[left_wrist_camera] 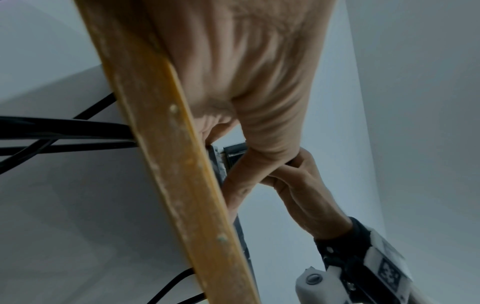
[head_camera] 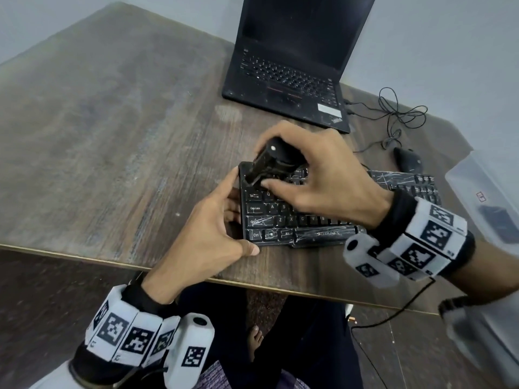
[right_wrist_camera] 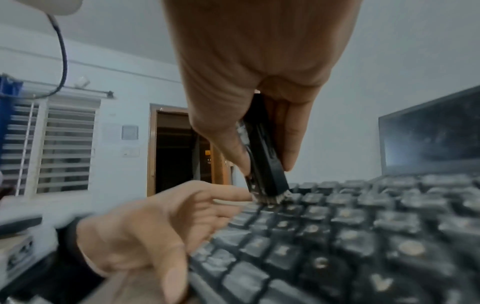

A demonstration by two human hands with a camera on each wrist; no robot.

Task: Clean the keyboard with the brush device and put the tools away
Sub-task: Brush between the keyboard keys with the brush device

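Your right hand [head_camera: 317, 175] pinches brush [head_camera: 265, 161] between thumb and fingers, bristles down on top-left keys of keyboard [head_camera: 280, 223]. Your left hand [head_camera: 207, 228] clamps keyboard's left end, thumb at near corner, forefinger at far corner. Keyboard lies on table [head_camera: 112, 136] near front edge, laptop [head_camera: 283, 80] behind, mouse [head_camera: 408, 161] beyond its right part

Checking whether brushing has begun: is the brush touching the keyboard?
Touching. The right wrist view shows the bristles of the brush pressed onto the keyboard keys with no gap, while the right hand grips it.
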